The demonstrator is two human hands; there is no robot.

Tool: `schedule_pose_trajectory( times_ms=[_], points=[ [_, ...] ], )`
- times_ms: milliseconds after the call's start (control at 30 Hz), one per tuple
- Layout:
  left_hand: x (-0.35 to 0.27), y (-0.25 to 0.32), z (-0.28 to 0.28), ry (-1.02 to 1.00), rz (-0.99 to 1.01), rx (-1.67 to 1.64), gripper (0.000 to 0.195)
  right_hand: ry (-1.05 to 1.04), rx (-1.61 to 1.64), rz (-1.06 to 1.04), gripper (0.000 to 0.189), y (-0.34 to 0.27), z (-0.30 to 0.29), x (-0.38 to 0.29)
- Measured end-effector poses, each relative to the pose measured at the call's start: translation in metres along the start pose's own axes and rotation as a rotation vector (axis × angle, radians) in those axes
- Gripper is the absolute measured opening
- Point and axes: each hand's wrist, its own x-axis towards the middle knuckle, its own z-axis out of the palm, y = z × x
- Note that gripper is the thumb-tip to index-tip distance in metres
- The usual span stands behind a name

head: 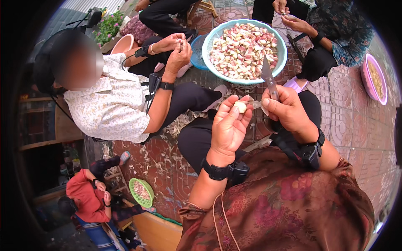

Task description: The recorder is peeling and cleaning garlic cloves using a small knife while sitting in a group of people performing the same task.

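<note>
Between the thumb and fingers of my left hand (230, 125) is a pale, peeled garlic clove (241, 107). My right hand (287, 108) grips a small knife (268, 73), its blade pointing up and away from me. Thin papery garlic skin (258, 104) stretches from the clove to my right thumb and fingers. Beyond both hands stands a light-blue plastic basket (205, 56) heaped with pinkish-white garlic cloves (243, 51); the knife tip overlaps its near edge in the view.
A co-worker in a patterned shirt (106, 103) sits close on my left; another works at upper right (333, 34). A green basket (132, 191) and a pink basin (366, 80) stand farther off. Garlic skins (157, 157) litter the tiled ground.
</note>
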Motion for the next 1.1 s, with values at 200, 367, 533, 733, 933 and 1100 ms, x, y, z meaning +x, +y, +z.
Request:
schedule_pose_trajectory(
  times_ms=[200,367,533,733,933,1100],
  points=[
    [0.001,0.008,-0.007,0.012,0.011,0.072,0.019,0.086,-0.077,0.04,0.012,0.003,-0.017,0.001],
    [-0.004,0.013,-0.012,0.016,0.003,0.191,0.019,0.113,-0.259,0.053,0.009,0.015,-0.027,0.003],
    [-0.005,0.015,-0.014,0.008,0.054,0.323,0.021,-0.023,-1.122,-0.301,0.01,0.031,-0.038,0.006],
    [-0.006,0.014,-0.009,0.06,-0.015,0.322,0.017,-0.069,-0.362,0.095,0.026,0.001,0.005,0.013],
    [-0.002,0.013,-0.014,0.079,0.074,0.315,0.016,-0.195,-0.817,-0.05,0.03,0.035,-0.025,0.028],
    [0.003,0.017,-0.018,0.129,0.094,0.241,0.017,-0.187,-0.543,0.034,0.018,0.022,-0.026,0.035]
  ],
)
